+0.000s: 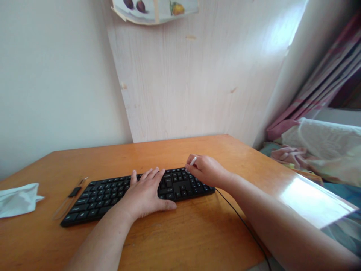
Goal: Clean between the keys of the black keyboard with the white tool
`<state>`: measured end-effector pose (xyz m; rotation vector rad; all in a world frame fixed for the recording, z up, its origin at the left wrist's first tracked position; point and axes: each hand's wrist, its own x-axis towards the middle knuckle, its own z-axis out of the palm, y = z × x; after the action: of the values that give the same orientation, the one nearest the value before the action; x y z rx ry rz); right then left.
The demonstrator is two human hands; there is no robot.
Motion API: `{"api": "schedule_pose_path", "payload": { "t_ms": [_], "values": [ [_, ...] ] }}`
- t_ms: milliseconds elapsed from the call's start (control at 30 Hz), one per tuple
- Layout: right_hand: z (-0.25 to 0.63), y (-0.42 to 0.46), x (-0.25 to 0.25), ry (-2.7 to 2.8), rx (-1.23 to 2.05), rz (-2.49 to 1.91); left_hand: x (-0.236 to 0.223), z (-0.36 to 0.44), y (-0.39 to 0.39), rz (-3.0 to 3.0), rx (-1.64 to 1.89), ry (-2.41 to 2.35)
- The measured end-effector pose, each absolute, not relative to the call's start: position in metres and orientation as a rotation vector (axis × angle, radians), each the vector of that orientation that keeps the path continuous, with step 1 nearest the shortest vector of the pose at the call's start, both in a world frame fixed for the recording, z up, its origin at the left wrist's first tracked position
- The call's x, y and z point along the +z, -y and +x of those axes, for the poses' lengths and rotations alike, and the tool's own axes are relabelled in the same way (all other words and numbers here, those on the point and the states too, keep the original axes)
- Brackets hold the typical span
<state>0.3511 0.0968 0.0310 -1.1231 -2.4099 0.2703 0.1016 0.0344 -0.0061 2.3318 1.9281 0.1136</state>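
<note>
A black keyboard (104, 195) lies on the wooden table, slightly slanted, with its cable (239, 216) trailing off the right end toward the front edge. My left hand (146, 194) rests over the middle of the keyboard, fingers spread across the keys and thumb stretched out past the near edge. At the number pad, my right hand (207, 168) is closed around a thin white stick (193, 161). The stick's upper end pokes out above the fingers, and its lower end reaches the keys near the far edge. What its tip looks like is too small to tell.
A white packet (18, 200), apparently tissues, lies at the table's left side. Near the keyboard's left end is a small black piece with a thin loop (75, 192). The wooden table (169, 241) meets a pale board behind. Bedding (321, 143) and a curtain are at right.
</note>
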Motion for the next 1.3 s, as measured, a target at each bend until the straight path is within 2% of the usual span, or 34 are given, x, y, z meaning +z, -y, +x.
{"api": "schedule_pose_path", "payload": {
  "t_ms": [267, 500, 600, 767, 867, 1300],
  "values": [
    [0.349, -0.082, 0.044, 2.503, 0.179, -1.112, -0.001, 0.106, -0.032, 2.321, 0.096, -1.939],
    [0.348, -0.073, 0.051, 2.579, 0.31, -1.04, -0.004, 0.105, -0.034, 2.323, 0.11, -1.932],
    [0.35, -0.073, 0.052, 2.586, 0.452, -0.98, -0.006, 0.104, -0.035, 2.325, 0.125, -1.929],
    [0.355, -0.075, 0.053, 2.498, 0.916, -0.901, -0.004, 0.104, -0.034, 2.32, 0.097, -1.931],
    [0.355, -0.08, 0.049, 2.422, 1.035, -0.915, -0.003, 0.105, -0.034, 2.319, 0.096, -1.935],
    [0.353, -0.105, 0.028, 2.31, 0.64, -0.991, 0.0, 0.107, -0.032, 2.308, 0.094, -1.932]
  ]
}}
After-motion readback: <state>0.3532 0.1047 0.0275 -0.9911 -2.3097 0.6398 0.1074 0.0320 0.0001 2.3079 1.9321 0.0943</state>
